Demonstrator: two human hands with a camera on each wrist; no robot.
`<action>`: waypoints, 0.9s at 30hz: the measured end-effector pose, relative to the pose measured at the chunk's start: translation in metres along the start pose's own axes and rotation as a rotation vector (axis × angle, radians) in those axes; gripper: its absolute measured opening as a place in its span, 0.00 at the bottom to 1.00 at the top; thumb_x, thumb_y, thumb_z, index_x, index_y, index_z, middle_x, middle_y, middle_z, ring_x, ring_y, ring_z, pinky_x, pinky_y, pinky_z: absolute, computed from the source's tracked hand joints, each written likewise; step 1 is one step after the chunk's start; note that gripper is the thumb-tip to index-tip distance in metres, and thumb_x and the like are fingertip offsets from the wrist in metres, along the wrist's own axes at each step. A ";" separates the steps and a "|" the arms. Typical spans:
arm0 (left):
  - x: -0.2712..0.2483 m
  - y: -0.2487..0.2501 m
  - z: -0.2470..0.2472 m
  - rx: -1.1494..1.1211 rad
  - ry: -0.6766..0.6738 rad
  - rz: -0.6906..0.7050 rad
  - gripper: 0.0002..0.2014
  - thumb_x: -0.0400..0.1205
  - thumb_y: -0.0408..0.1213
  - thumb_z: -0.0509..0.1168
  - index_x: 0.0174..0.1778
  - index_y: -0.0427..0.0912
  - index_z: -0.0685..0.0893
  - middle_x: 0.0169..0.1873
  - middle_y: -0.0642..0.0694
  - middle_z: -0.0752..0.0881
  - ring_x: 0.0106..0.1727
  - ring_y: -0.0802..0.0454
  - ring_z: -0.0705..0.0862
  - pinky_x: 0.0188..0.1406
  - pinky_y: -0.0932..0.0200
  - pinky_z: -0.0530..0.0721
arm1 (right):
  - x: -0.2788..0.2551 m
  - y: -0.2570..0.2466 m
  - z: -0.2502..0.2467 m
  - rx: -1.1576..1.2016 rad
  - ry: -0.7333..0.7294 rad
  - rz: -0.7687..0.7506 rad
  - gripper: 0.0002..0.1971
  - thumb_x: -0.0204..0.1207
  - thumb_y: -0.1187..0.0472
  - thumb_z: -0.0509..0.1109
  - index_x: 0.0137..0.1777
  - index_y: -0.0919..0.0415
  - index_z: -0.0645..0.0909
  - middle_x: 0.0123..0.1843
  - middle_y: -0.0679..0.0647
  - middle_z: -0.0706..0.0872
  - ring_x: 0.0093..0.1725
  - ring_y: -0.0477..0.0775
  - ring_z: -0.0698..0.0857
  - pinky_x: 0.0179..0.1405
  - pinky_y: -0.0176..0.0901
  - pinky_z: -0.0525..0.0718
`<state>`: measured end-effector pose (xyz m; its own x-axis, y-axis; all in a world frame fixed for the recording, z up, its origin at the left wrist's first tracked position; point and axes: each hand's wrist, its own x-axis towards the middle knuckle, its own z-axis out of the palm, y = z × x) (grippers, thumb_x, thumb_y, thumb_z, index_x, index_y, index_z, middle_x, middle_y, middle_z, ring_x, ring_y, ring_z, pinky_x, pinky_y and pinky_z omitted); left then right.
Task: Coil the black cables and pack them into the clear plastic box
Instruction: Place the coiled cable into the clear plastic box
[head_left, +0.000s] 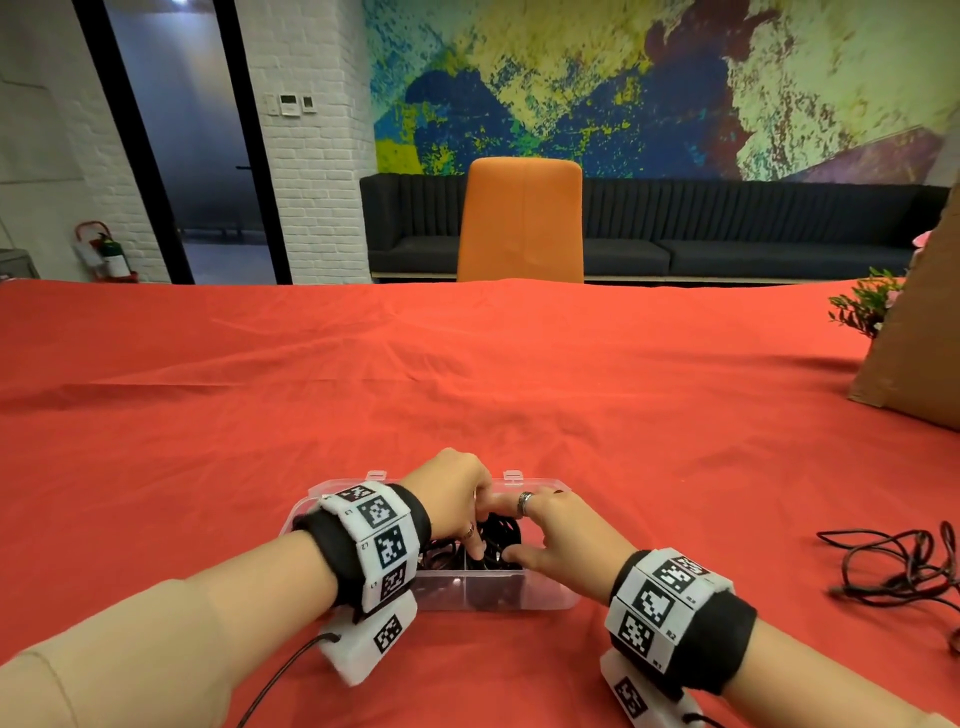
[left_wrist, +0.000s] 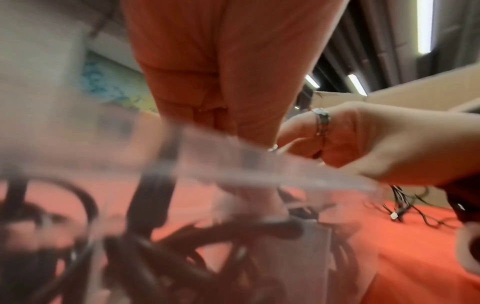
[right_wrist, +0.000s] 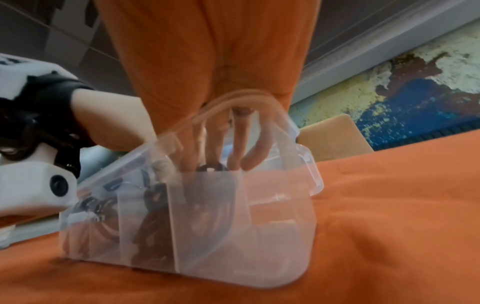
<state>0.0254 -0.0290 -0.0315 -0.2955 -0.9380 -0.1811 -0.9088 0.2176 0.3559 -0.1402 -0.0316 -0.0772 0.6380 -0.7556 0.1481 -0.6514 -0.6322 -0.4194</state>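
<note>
Red cloth table (head_left: 363, 374), both hands in the clear plastic box (head_left: 550, 597) at its near edge.

The left hand (head_left: 452, 493) reaches down into the box, fingers curled onto a coiled black cable (head_left: 501, 535) in a middle compartment; whether they pinch it cannot be told. The right hand (head_left: 566, 530), wearing a ring (head_left: 525, 503), presses fingertips onto the same coil. More cables fill the box's left compartment. A loose black cable tangle (head_left: 893, 566) lies toward the right edge, near a cardboard box (head_left: 914, 332).
</note>
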 end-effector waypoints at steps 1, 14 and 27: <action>-0.001 0.001 -0.001 0.023 0.013 -0.016 0.15 0.63 0.30 0.80 0.39 0.41 0.82 0.33 0.44 0.88 0.42 0.50 0.89 0.45 0.54 0.86 | 0.000 -0.001 -0.001 -0.019 -0.003 0.024 0.25 0.70 0.55 0.71 0.69 0.43 0.74 0.65 0.47 0.82 0.68 0.48 0.76 0.67 0.47 0.75; -0.039 -0.007 0.012 0.341 -0.238 0.070 0.21 0.87 0.48 0.50 0.76 0.51 0.68 0.81 0.60 0.58 0.74 0.42 0.60 0.75 0.42 0.61 | 0.002 -0.007 -0.012 -0.466 -0.131 -0.033 0.20 0.80 0.48 0.60 0.72 0.47 0.74 0.61 0.57 0.85 0.69 0.58 0.73 0.66 0.51 0.72; -0.047 0.008 0.017 0.415 -0.275 -0.034 0.35 0.80 0.67 0.44 0.77 0.48 0.66 0.76 0.48 0.63 0.77 0.43 0.55 0.73 0.38 0.49 | 0.007 -0.022 -0.018 -0.663 -0.269 -0.071 0.18 0.83 0.52 0.54 0.63 0.59 0.80 0.54 0.60 0.87 0.56 0.64 0.83 0.45 0.48 0.76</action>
<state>0.0270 0.0215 -0.0361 -0.2798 -0.8527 -0.4412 -0.9433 0.3298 -0.0391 -0.1290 -0.0265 -0.0505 0.7117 -0.6943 -0.1070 -0.6621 -0.7139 0.2280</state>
